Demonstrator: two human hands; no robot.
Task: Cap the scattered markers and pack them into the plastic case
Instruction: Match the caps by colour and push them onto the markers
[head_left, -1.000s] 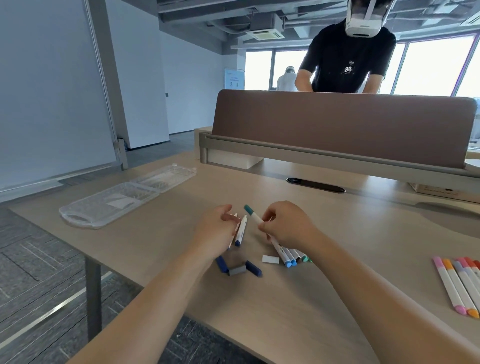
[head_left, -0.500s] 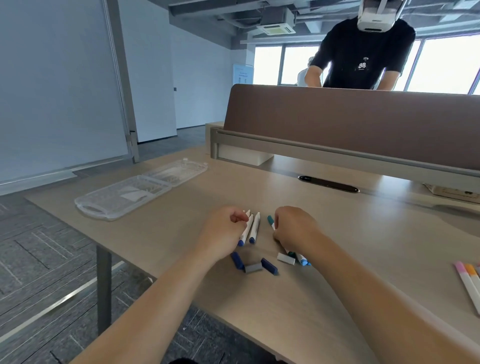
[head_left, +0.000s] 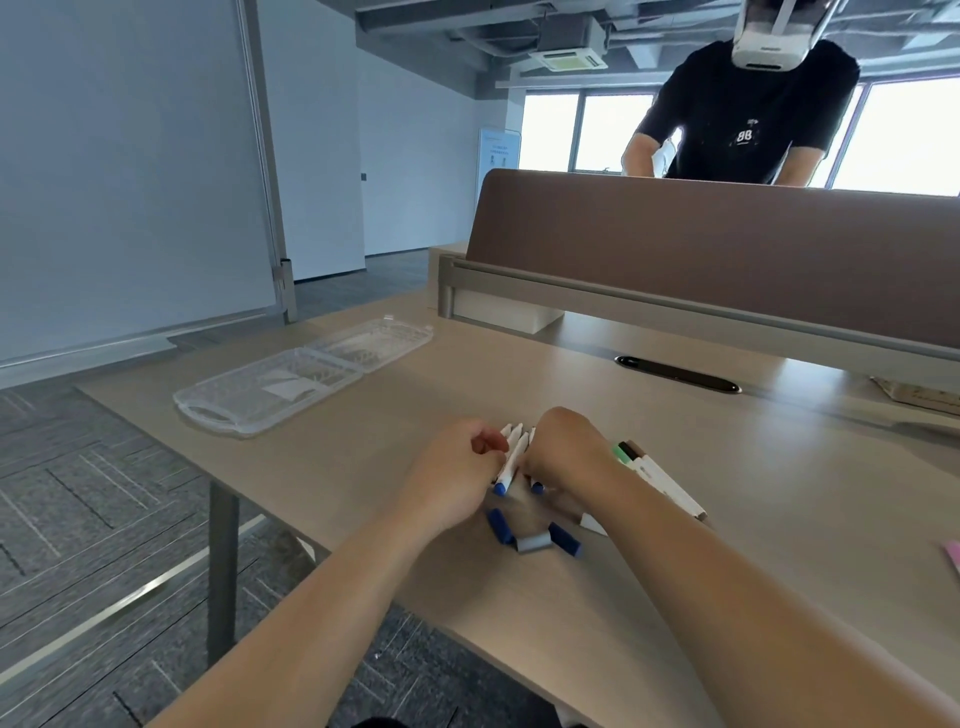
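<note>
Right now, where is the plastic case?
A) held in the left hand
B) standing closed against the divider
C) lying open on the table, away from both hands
C: the plastic case lies opened flat on the table, left of the left hand and right hand, touched by neither.

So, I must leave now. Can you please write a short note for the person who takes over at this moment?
Left grip: fingers curled against the white markers with blue ends; a hold is not clear.
Right grip: on the same markers, fingers hidden.
Two loose dark blue plastic caps and a grey plastic cap lie on the light wooden table below the hands.
The white markers with green and dark caps lie right of the right grip.
The clear plastic case lies open at far left, with no marker in it.
Done: nothing packed. Left: cap the markers and pack all.
</note>
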